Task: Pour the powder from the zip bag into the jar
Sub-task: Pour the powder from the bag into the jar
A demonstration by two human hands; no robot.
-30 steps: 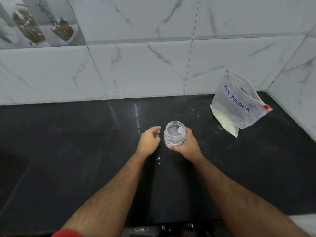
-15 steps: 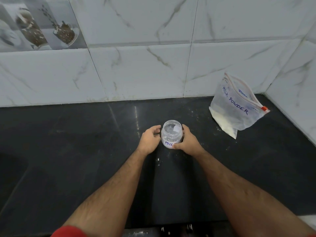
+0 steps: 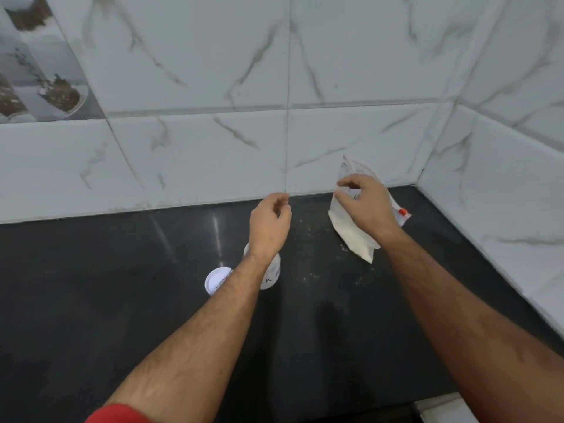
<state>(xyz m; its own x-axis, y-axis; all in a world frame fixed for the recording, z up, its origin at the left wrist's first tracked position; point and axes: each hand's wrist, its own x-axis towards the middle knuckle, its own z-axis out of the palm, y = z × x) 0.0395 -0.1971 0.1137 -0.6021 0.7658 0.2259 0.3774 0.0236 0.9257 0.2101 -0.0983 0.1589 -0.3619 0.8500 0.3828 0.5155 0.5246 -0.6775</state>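
Observation:
A clear zip bag (image 3: 354, 236) with white powder in its bottom leans on the tiled wall at the back right; its orange slider (image 3: 403, 212) shows beside my wrist. My right hand (image 3: 366, 206) is in front of the bag's upper part, fingers apart and curled, hiding most of it; no firm grip shows. The small clear jar (image 3: 273, 274) stands on the black counter, largely hidden under my left wrist. Its white lid (image 3: 217, 280) lies flat just left of it. My left hand (image 3: 270, 227) hovers above and beyond the jar, loosely curled and empty.
The black counter (image 3: 122, 285) runs to a white marble-tiled wall (image 3: 213, 148) at the back and another wall (image 3: 503, 193) on the right, forming a corner behind the bag. Specks of spilled powder (image 3: 308, 236) dot the counter between jar and bag.
Both hands have left the jar. The lid is off and lies on the counter to its left. My right hand has moved right to the bag; my left has risen above the jar.

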